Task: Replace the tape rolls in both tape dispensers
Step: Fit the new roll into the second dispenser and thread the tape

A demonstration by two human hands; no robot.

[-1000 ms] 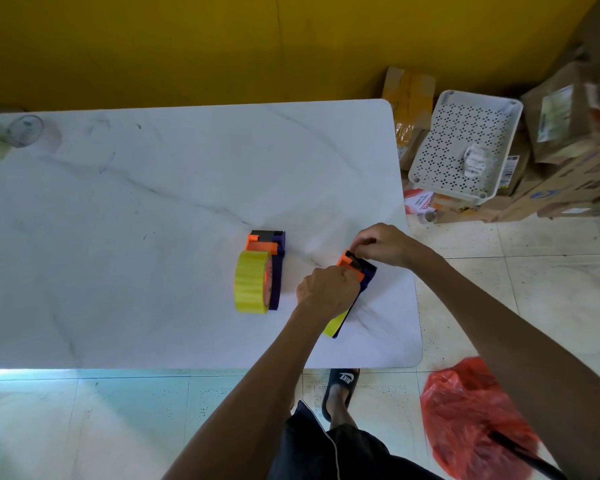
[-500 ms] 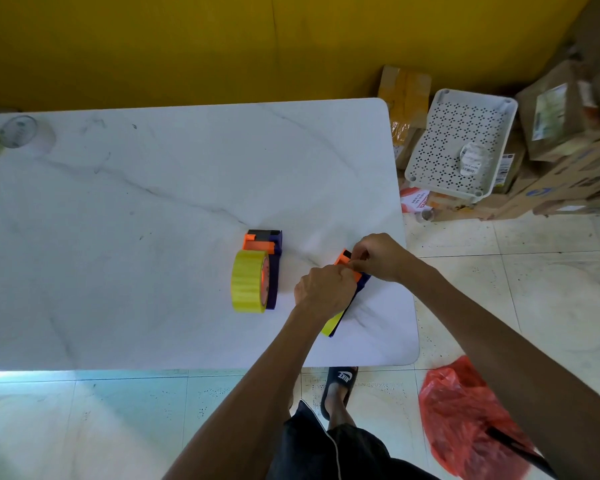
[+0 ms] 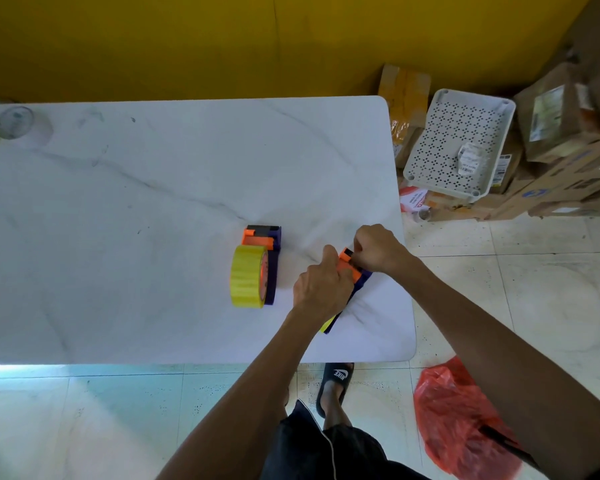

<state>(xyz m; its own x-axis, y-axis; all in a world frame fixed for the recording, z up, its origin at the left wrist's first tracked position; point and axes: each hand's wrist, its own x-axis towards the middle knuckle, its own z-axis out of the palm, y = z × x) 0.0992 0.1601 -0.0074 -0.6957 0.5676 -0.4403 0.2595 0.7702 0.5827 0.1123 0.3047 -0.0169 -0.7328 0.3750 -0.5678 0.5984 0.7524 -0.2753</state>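
Observation:
Two purple and orange tape dispensers lie on the white marble table (image 3: 153, 202). The left dispenser (image 3: 272, 268) carries a yellow tape roll (image 3: 248, 285) and nobody touches it. The right dispenser (image 3: 355, 277) lies near the table's right edge, mostly covered by my hands. My left hand (image 3: 321, 285) presses down over its body and roll; only a yellow sliver (image 3: 327, 325) of that roll shows below my wrist. My right hand (image 3: 378, 249) pinches the orange front end of this dispenser with closed fingers.
A clear glass (image 3: 14, 121) stands at the table's far left. Beyond the right edge, on the floor, are a white perforated tray (image 3: 458, 143), cardboard boxes (image 3: 561, 133) and a red plastic bag (image 3: 461, 420). My sandalled foot (image 3: 336, 382) shows under the near edge.
My right hand has closed in on the orange front end of the right dispenser and my left hand has shifted slightly forward over it. The left dispenser has not moved.

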